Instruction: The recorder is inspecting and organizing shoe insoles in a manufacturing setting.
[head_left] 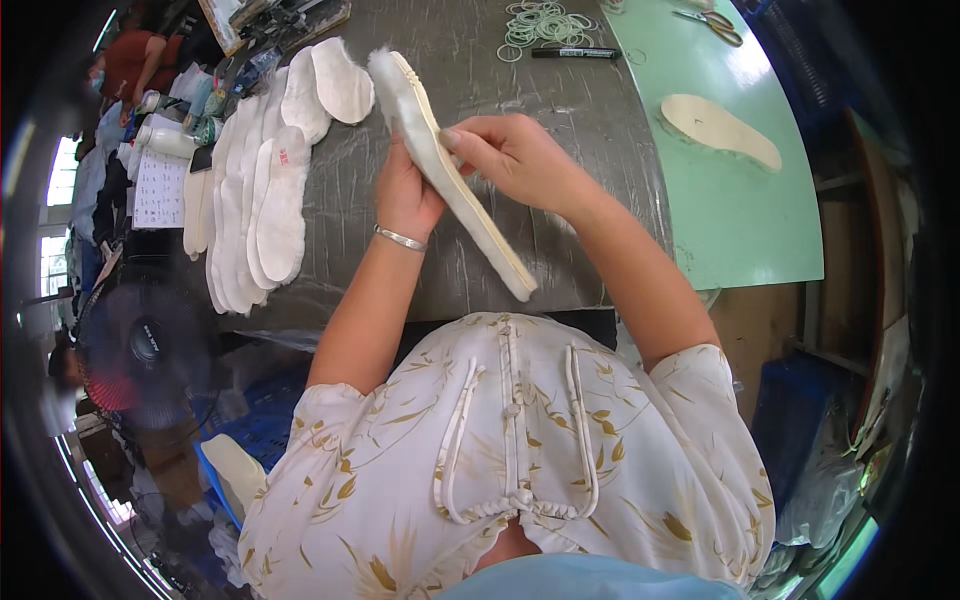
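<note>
Between my two hands stands a fleece shoe insole (492,243), turned on edge, with white fluffy pile on its left side and a cream layer on its right; whether it is one piece or several pressed together I cannot tell. My left hand (408,190) grips its fluffy side from beneath, the fingers mostly hidden behind it. My right hand (520,160) pinches the cream edge near the middle with thumb and bent fingers. Left of them, overlapping rows of white fleece insoles (283,215) lie on the dark table.
A green board (745,235) on the right carries a cream insole (720,132) and scissors (722,30). Pale rubber bands (540,25) and a black marker (577,53) lie at the back. A fan (146,340), a blue crate (275,415) and a person in red (135,60) are at left.
</note>
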